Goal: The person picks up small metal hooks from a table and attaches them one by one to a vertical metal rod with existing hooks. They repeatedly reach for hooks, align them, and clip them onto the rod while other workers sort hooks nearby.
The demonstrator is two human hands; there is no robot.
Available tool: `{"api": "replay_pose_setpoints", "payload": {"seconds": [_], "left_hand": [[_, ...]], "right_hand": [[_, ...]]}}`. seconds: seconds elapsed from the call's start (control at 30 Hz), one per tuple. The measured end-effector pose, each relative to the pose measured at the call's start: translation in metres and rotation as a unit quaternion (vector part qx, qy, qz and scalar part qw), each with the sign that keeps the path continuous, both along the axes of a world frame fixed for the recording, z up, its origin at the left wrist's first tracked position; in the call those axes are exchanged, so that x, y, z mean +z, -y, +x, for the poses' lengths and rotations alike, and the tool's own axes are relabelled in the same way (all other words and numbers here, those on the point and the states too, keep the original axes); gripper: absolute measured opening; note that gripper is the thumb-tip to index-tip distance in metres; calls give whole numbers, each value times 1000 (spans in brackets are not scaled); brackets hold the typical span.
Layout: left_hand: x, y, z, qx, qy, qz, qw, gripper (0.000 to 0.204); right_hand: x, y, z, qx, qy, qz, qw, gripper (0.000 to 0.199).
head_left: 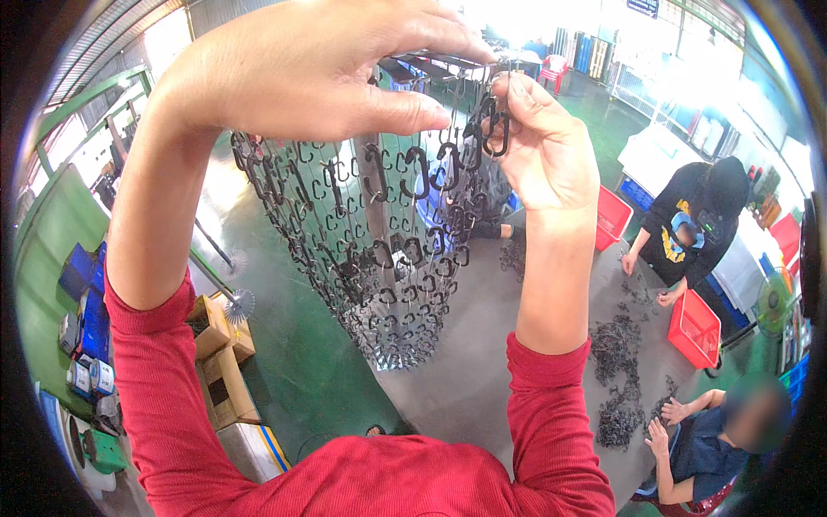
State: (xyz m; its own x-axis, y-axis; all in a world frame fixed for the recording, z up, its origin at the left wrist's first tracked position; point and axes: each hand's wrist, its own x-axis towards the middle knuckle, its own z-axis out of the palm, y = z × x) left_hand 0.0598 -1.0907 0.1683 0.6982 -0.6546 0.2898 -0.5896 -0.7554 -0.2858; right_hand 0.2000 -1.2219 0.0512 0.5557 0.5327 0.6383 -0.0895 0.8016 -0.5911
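Below both hands | black hooks hang | right fingertips pinch one

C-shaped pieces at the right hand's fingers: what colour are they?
Black. The C-shaped pieces at the right hand show best in the head view.

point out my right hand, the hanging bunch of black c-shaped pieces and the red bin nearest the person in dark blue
Right hand [550, 151]: head view, middle of the hand.
Hanging bunch of black pieces [399, 333]: head view, its dense lower part.
Red bin [696, 331]: head view, its bare inside.
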Motion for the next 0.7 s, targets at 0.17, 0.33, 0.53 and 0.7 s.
{"api": "replay_pose_setpoints", "payload": {"seconds": [0.17,0.33,0.53,0.7], "left_hand": [[4,8,-11,-4,-23,-17,1000,53],[3,13,-8,59,-21,-3,998,53],[1,8,4,50,19,8,999,46],[-4,8,6,61,69,18,996,45]], "right_hand": [[6,0,-10,-205,78,-76,973,13],[9,0,-20,-432,187,-148,870,16],[11,8,-38,-587,206,-133,772,15],[5,-3,-50,-560,200,-148,790,14]]}}
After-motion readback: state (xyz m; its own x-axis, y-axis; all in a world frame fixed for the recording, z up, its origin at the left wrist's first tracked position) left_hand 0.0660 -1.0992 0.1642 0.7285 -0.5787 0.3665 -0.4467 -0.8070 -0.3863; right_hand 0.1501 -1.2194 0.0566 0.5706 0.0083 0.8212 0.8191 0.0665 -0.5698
